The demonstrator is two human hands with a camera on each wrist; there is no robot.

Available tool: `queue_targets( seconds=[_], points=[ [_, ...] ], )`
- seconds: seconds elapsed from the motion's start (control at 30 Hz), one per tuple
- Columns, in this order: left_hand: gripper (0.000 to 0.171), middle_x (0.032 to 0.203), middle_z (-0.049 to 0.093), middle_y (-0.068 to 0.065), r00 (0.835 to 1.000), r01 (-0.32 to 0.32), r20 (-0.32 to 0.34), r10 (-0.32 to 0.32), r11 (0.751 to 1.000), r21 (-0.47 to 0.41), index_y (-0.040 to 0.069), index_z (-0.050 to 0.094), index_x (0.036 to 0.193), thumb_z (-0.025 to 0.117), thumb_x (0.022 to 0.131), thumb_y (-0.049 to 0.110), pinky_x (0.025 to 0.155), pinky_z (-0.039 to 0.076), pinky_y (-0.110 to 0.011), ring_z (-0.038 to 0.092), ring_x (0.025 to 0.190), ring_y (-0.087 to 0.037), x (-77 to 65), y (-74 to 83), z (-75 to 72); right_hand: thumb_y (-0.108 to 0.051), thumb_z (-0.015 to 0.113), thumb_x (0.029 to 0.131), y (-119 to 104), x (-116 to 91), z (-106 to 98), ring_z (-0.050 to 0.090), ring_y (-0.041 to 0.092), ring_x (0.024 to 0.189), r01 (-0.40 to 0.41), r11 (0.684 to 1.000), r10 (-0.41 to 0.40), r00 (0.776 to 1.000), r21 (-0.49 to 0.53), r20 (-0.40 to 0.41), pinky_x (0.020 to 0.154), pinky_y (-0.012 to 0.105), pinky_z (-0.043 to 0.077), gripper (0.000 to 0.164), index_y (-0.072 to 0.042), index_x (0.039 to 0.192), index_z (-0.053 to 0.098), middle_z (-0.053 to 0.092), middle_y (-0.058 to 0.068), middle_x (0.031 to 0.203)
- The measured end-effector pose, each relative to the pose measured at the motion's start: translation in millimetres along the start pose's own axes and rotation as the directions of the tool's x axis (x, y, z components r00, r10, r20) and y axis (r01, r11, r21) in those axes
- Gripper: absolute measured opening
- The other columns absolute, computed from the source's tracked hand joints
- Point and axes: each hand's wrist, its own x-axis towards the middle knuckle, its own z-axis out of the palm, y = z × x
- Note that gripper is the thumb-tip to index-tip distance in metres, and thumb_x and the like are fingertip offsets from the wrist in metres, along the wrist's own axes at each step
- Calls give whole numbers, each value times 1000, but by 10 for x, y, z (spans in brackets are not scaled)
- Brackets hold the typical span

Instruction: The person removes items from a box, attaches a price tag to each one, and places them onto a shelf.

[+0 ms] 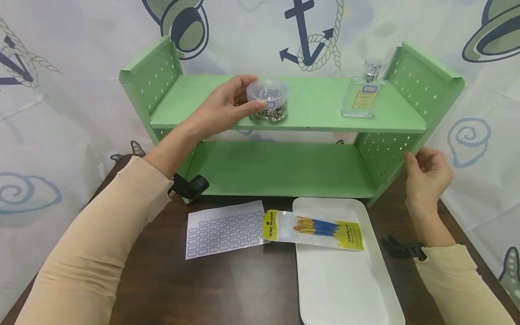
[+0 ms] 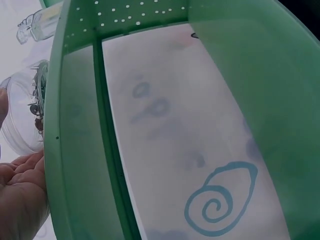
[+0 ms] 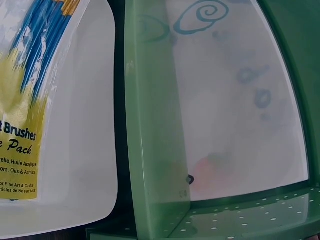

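My left hand (image 1: 227, 106) grips a clear round jar (image 1: 269, 110) at its left side, thumb across the front near a small blue-framed label. Small metallic pieces fill the jar's lower part, and it stands on the upper board of a green shelf (image 1: 268, 169). In the left wrist view the jar (image 2: 22, 115) appears at the left edge beside the fingers. My right hand (image 1: 428, 178) holds the front edge of the shelf's right side panel, thumb at the edge and fingers curled; the right wrist view does not show this hand.
A labelled glass perfume bottle (image 1: 363, 97) stands at the upper board's right. Before the shelf, a packet of artist brushes (image 1: 314, 229) lies across a white tray (image 1: 345, 284) and the edge of a label sheet (image 1: 225, 230). All lie on a dark wooden table (image 1: 211, 289).
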Motion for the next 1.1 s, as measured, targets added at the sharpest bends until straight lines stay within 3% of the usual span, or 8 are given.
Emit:
queue_targets(
  seconds=[0.53, 1.1],
  points=[
    [61, 136, 47, -13, 999, 22, 37, -23, 999, 32, 1, 23, 145, 54, 95, 16, 100, 42, -28, 47, 126, -17, 57, -34, -14, 11, 65, 79, 25, -2, 0, 62, 6, 74, -3, 1000, 3, 1000, 26, -5, 68, 15, 46, 18, -6, 84, 67, 69, -3, 80],
    [61, 137, 47, -13, 999, 44, 20, -45, 997, 57, 2, 25, 144, 56, 94, 19, 99, 43, -27, 48, 126, -17, 61, -36, 6, 11, 65, 79, 29, 0, 2, 63, 6, 75, 11, 1000, -11, 1000, 21, -4, 69, 15, 47, 18, -5, 86, 68, 69, -2, 81]
  ],
)
